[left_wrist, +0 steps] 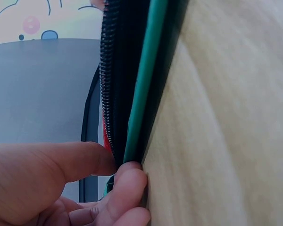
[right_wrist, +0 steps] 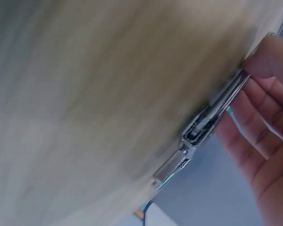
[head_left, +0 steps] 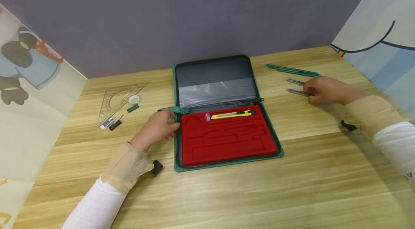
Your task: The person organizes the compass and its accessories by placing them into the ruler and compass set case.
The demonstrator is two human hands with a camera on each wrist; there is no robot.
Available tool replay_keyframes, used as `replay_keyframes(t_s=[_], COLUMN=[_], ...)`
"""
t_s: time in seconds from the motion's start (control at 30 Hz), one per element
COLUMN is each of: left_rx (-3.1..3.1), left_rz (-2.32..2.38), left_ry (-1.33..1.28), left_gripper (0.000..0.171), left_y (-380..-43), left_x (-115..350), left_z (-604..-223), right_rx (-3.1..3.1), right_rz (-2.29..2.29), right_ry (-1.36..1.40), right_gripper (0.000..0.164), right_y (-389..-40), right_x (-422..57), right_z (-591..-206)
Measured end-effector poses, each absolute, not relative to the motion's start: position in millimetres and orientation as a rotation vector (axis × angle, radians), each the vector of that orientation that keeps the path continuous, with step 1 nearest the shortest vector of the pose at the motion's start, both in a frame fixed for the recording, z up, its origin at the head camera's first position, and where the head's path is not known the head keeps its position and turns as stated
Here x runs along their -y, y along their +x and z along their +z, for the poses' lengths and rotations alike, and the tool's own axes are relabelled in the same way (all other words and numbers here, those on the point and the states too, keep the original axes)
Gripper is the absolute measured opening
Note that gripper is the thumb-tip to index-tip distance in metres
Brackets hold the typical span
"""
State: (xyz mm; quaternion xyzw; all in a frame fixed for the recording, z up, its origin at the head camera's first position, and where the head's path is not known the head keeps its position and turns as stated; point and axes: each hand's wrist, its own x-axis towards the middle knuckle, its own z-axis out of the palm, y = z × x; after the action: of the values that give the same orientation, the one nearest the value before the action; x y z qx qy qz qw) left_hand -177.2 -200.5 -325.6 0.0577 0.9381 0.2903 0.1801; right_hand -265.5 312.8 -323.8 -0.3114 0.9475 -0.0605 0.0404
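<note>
A green zip case [head_left: 227,168] lies unfolded, its red moulded tray [head_left: 227,146] facing up. In the tray's top row are a yellow utility knife [head_left: 231,115] and a small clear box [head_left: 208,117]. My left hand [head_left: 157,128] is at the case's left side; in the left wrist view its thumb and fingers pinch the green edge [left_wrist: 144,84] beside the zip. Over at the right, two slim metal drawing tools lie close together. My right hand [head_left: 324,90] pinches one end of a metal compass [right_wrist: 198,127], close over the wood in the right wrist view.
Green pencils [head_left: 293,70] lie behind my right hand. At left are a clear set square [head_left: 110,103], a white tape roll [head_left: 134,99], a green block [head_left: 133,108], an eraser [head_left: 106,123] and a small black piece [head_left: 115,125]. A grey panel [head_left: 207,16] backs the table.
</note>
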Motion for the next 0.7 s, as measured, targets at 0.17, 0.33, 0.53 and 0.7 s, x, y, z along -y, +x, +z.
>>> replay_keyframes(t_s=[0.17, 0.33, 0.53, 0.7], left_rx=[-2.655, -2.646, -2.646, -2.646], left_rz=[0.823, 0.827, 0.829, 0.822], left_ry=[0.161, 0.154, 0.155, 0.157], left_gripper=[0.035, 0.035, 0.035, 0.035], left_y=[-178, -178, -178, -178], left_x=[201, 201, 200, 200], left_z=[-326, -326, -326, -325], right_rx=[-2.877, -2.864, -2.819, -2.792], right_rz=[-0.237, -0.244, -0.276, -0.324], right_ry=[-1.065, -1.184, -1.333, -1.418], right_gripper=[0.019, 0.020, 0.019, 0.020], right_y=[-262, -256, -250, -246], right_x=[-297, -275, -252, -239], right_z=[-321, -316, -312, -310])
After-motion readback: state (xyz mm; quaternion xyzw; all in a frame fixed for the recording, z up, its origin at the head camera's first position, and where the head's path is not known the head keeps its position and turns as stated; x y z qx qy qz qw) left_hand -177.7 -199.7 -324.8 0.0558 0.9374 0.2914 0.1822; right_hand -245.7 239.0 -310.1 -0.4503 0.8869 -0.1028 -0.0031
